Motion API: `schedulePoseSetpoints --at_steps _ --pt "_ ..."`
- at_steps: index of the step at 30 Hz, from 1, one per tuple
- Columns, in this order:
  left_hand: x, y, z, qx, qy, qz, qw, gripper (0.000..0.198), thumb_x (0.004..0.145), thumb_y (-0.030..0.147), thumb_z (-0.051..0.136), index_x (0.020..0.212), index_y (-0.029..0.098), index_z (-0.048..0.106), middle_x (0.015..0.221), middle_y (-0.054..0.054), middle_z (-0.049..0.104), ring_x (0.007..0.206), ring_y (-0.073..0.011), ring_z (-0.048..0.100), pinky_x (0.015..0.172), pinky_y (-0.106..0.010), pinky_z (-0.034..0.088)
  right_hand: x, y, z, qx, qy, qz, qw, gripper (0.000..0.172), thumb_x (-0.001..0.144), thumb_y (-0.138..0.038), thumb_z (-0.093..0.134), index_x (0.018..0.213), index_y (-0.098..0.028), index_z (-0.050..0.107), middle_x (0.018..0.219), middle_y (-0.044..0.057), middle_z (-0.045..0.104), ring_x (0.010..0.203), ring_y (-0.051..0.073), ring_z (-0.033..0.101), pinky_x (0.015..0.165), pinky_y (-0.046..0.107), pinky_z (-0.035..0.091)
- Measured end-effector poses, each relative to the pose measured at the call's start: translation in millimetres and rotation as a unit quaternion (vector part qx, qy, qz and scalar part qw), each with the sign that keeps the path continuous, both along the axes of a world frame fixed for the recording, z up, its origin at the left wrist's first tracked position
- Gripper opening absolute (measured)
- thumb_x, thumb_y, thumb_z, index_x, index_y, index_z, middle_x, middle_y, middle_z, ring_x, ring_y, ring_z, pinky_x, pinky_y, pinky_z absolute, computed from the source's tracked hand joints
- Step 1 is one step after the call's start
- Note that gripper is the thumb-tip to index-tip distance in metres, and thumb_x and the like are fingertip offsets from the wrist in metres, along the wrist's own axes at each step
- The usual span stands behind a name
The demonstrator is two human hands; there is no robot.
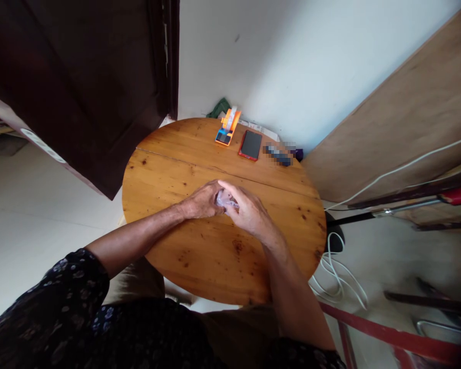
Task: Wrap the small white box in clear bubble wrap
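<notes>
Hands meet at table [215, 256] centre: left hand [202, 201] and right hand [249, 211], fingers of both clamped on 1 clear plastic wrapper [225, 199], prob. working it open. Next move needs firm 2-hand pinch. Far edge: 1 orange gadget [226, 128], 1 red phone [250, 144], 1 dark blurred item [278, 154].

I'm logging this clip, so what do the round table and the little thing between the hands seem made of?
The round table: wood, perhaps pine, given knots and grain, with a varnished sheen. The clear crumpled piece, held between left hand and right hand: likely thin plastic film, translucent and wrinkled; too small to be sure.
</notes>
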State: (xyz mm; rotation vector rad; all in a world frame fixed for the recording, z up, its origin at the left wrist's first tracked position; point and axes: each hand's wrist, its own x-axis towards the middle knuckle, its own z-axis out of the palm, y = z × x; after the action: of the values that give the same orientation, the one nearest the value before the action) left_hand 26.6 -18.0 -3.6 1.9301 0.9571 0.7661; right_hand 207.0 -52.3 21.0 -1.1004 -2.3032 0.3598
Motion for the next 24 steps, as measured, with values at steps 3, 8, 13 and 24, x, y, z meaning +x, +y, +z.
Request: schedulePoseSetpoints --at_steps 3,8,13,24 --pt "-1 1 2.0 -0.066 -0.062 -0.009 0.996 0.037 0.067 0.016 0.072 0.103 0.014 0.063 0.092 -0.002 0.066 0.081 -0.0154 0.060 0.074 -0.029 0.049 -1 -2 3.4 -0.006 0.043 -0.018 0.999 0.061 0.088 -0.012 0.052 0.146 -0.027 0.054 0.116 0.007 0.074 0.106 0.024 0.071 0.097 0.042 0.057" --pt "-6 3 9.2 -0.196 -0.134 -0.013 0.971 0.029 0.072 0.025 0.072 0.097 0.014 0.064 0.085 0.000 0.066 0.075 -0.0119 0.060 0.071 -0.024 0.047 2 -6 14.4 -0.065 0.119 -0.018 0.991 0.066 0.087 -0.022 0.062 0.151 -0.026 0.047 0.124 0.008 0.074 0.111 0.025 0.071 0.099 0.042 0.057" --pt "-10 5 17.9 -0.252 -0.034 0.012 0.967 0.029 0.076 0.039 0.069 0.092 0.015 0.067 0.065 0.002 0.059 0.050 -0.0088 0.047 0.045 -0.021 0.032 4 -3 11.4 -0.120 0.112 0.015 0.986 0.085 0.079 -0.022 0.071 0.157 -0.028 0.039 0.139 0.009 0.067 0.124 0.028 0.066 0.108 0.047 0.052" --pt "-30 7 32.7 -0.185 0.029 -0.085 0.979 0.053 0.074 0.049 0.069 0.118 0.020 0.061 0.098 -0.005 0.068 0.079 -0.0159 0.061 0.057 -0.021 0.045 8 9 2.4 -0.163 0.127 -0.037 0.978 0.083 0.077 -0.028 0.073 0.154 -0.024 0.041 0.135 0.012 0.069 0.117 0.029 0.069 0.104 0.048 0.053"
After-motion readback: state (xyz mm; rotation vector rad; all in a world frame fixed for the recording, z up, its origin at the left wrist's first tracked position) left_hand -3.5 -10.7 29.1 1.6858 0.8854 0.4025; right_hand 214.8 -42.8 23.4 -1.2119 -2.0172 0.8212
